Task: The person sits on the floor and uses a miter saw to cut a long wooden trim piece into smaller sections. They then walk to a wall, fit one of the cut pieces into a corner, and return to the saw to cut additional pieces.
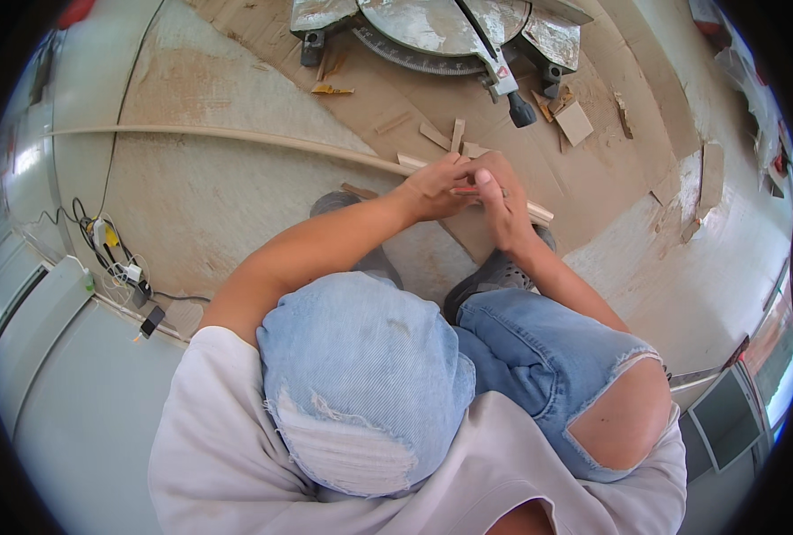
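Item: my left hand point(434, 189), wrist bent, fingers curled around a small pale wooden piece point(464, 191). My right hand point(501, 201), knuckles up, pinches the same piece. Both sit over the long pale wooden moulding strip point(236, 135), near the grey mitre saw point(441, 31) at far centre.

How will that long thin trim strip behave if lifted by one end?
The trim strip is very long and slender, so it would likely flex and droop. It looks like light wood or moulding. Its flat profile probably won't roll. Both the left hand and right hand are on it.
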`<state>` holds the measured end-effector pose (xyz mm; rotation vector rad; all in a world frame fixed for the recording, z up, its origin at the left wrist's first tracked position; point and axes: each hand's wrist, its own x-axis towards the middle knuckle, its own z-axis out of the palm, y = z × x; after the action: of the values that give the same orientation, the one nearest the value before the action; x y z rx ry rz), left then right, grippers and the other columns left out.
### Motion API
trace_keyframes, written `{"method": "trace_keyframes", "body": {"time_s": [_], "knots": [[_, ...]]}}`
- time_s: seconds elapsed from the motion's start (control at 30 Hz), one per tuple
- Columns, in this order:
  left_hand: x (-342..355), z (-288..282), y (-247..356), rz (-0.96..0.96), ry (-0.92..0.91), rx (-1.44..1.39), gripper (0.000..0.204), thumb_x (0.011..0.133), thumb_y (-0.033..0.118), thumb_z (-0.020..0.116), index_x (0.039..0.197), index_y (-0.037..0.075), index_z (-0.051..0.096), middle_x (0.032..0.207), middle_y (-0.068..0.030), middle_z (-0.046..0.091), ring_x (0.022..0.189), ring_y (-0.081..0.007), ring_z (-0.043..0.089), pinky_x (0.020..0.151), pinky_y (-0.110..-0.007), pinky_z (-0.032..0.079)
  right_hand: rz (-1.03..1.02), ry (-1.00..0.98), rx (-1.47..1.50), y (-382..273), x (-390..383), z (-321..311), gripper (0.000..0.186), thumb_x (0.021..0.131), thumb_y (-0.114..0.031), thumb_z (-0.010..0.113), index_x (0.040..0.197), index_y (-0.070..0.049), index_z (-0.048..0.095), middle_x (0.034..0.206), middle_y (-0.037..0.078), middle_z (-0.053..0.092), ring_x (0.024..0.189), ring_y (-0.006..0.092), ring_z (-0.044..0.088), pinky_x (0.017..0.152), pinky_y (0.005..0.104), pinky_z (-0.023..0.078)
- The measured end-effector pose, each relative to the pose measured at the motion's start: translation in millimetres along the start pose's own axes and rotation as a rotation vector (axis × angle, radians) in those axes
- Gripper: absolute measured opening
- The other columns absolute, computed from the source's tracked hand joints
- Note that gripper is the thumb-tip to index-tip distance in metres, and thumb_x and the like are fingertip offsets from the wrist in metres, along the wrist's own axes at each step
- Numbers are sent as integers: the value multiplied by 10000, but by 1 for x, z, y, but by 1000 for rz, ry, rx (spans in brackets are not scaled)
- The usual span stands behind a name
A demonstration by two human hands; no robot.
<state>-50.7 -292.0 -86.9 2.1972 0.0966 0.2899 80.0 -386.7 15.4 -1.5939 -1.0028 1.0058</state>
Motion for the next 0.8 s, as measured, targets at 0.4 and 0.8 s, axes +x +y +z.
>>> {"method": "trace_keyframes", "body": {"time_s": [0.4,0.8], "knots": [[-35,38,-35,-80,-26,-61,220,885,159,637,1084,66,657,1097,-129,659,1104,-295,602,985,-420,467,-87,-14,-389,18,20,65,113,839,-167,753,929,-124,701,882,45,699,856,269,659,749,402,451],[-29,30,-31,-29,-7,-30,216,879,166,636,1070,68,651,1075,-121,656,1083,-291,604,955,-416,468,-351,18,-606,21,23,71,159,775,-117,762,913,-132,685,872,16,662,824,244,620,710,391,414]]}}
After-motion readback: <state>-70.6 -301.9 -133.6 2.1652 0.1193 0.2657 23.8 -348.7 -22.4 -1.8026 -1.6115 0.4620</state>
